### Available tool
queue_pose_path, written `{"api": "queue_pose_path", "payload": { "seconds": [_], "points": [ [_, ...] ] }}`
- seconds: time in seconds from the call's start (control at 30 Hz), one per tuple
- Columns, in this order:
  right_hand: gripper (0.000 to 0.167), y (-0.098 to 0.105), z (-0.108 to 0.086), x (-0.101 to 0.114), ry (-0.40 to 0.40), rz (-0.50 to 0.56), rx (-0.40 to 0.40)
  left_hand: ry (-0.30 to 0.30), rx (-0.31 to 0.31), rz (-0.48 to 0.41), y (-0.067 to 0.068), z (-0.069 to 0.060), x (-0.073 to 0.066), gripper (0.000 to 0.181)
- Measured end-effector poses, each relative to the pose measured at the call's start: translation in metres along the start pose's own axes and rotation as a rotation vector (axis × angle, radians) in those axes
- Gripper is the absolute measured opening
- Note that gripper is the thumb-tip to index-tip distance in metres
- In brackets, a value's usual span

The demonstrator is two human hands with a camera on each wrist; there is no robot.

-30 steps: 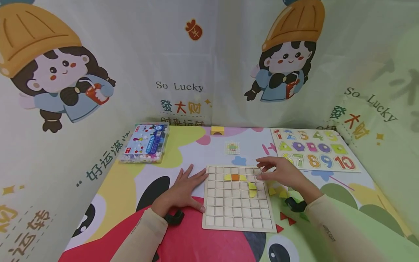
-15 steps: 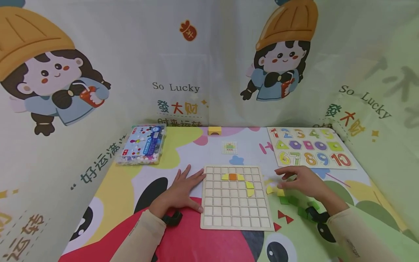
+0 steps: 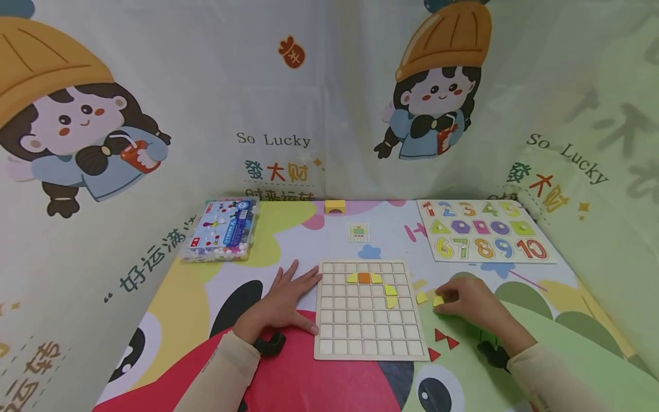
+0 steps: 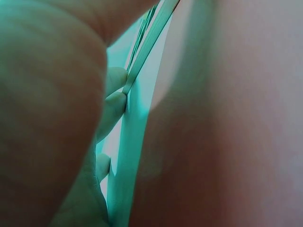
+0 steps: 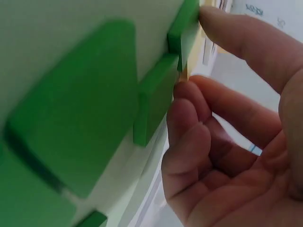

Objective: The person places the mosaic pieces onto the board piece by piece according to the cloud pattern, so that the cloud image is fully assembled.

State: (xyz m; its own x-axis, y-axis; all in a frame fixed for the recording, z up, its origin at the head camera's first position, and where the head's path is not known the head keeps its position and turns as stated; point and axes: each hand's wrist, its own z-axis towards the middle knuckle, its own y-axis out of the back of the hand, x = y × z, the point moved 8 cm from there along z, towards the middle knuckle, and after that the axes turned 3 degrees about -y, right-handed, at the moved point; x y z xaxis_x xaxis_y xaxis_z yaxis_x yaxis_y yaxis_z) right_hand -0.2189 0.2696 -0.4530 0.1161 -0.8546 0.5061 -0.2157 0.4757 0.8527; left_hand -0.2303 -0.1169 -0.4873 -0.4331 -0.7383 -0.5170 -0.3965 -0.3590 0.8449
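Note:
My left hand [image 3: 280, 303] lies spread on the table, its fingertips and thumb touching the left edge of a wooden grid board [image 3: 355, 332]. On the board sit an orange square tile [image 3: 364, 278] and several yellow tiles [image 3: 390, 290]. To the right of the board, my right hand [image 3: 471, 303] pinches a small yellow tile [image 3: 437, 301] between thumb and forefinger, low over the table. Another yellow tile [image 3: 421, 297] lies between it and the board. Thick green tiles [image 5: 80, 104] lie beneath that hand in the right wrist view; from the head they are mostly hidden.
Red triangle tiles [image 3: 440, 335] lie right of the board's lower corner. Behind the board are a small pattern card [image 3: 358, 233] and a yellow arch block [image 3: 335, 206]. A plastic box of beads [image 3: 221, 230] stands back left, a number puzzle [image 3: 484, 232] back right.
My right hand has moved from above the board's upper right corner, right and down to the loose yellow tiles, and its thumb and forefinger have closed on one. The left hand stays put.

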Motion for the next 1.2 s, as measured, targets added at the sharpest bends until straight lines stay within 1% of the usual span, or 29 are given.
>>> {"api": "queue_pose_path", "payload": {
  "seconds": [0.13,0.23,0.3,0.5,0.67,0.9,1.2],
  "points": [
    [0.043,-0.004,0.000,0.005,-0.014,-0.063,-0.043,0.002,-0.001,-0.001,-0.001,0.000,0.000,0.122],
    [0.040,-0.006,-0.001,0.009,-0.012,-0.114,-0.074,0.002,0.001,0.002,-0.001,0.000,0.000,0.121],
    [0.037,-0.006,-0.002,0.010,-0.011,-0.127,-0.082,0.000,0.001,0.003,-0.001,0.001,-0.001,0.121],
    [0.036,-0.009,-0.004,0.009,-0.051,-0.107,-0.061,-0.001,0.006,-0.002,-0.002,0.001,0.000,0.121],
    [0.037,-0.009,-0.006,0.009,-0.061,-0.081,-0.046,-0.005,0.003,0.000,-0.002,0.001,0.000,0.121],
    [0.038,-0.007,-0.008,0.011,-0.040,-0.069,-0.062,-0.011,-0.003,0.001,0.000,0.000,-0.001,0.122],
    [0.030,-0.008,-0.009,0.012,0.007,-0.079,-0.105,-0.007,-0.003,0.004,0.000,0.000,0.000,0.122]
  ]
}}
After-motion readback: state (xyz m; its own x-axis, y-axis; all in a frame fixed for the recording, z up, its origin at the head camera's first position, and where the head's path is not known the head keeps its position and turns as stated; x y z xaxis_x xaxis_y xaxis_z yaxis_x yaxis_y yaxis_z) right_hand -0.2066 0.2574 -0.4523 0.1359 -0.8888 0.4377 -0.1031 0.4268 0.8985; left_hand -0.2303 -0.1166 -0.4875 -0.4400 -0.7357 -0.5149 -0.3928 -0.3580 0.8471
